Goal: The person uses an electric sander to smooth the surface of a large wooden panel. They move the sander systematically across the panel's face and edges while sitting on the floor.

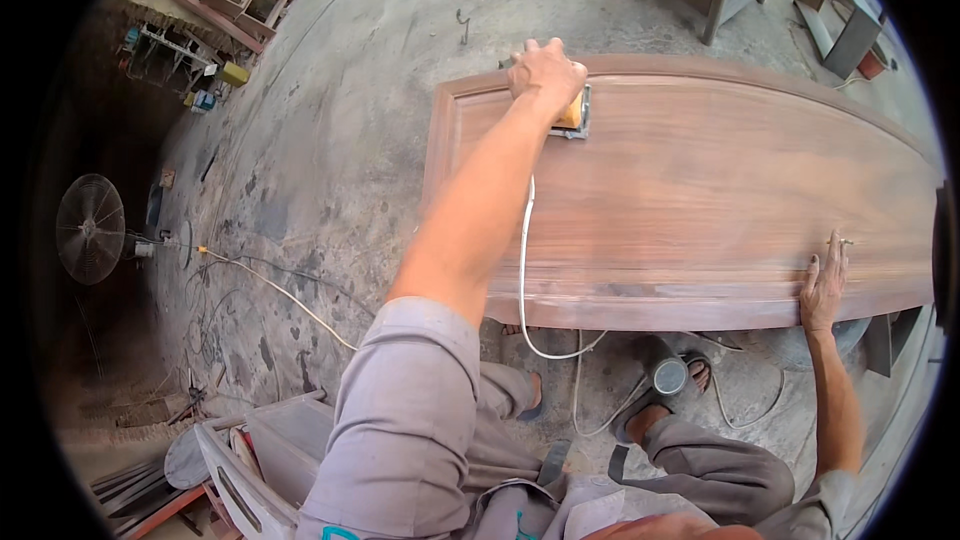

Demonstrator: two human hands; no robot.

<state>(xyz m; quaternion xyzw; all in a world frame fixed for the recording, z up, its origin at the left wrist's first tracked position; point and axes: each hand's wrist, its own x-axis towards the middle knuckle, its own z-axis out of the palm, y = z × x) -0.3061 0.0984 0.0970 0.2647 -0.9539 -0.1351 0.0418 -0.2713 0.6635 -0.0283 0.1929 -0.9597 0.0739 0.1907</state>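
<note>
The wooden panel [700,180] lies with its long axis running left to right; near its far left corner, the left hand [545,72] has its fingers clamped over a yellow sander [571,115], white cord [523,270] trailing nearward; the right hand [824,290] rests at the near edge, fingers stretched, slightly apart

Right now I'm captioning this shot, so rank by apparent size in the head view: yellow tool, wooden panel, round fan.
1. Wooden panel
2. Round fan
3. Yellow tool, judged by its visible part; the left hand covers some
</note>
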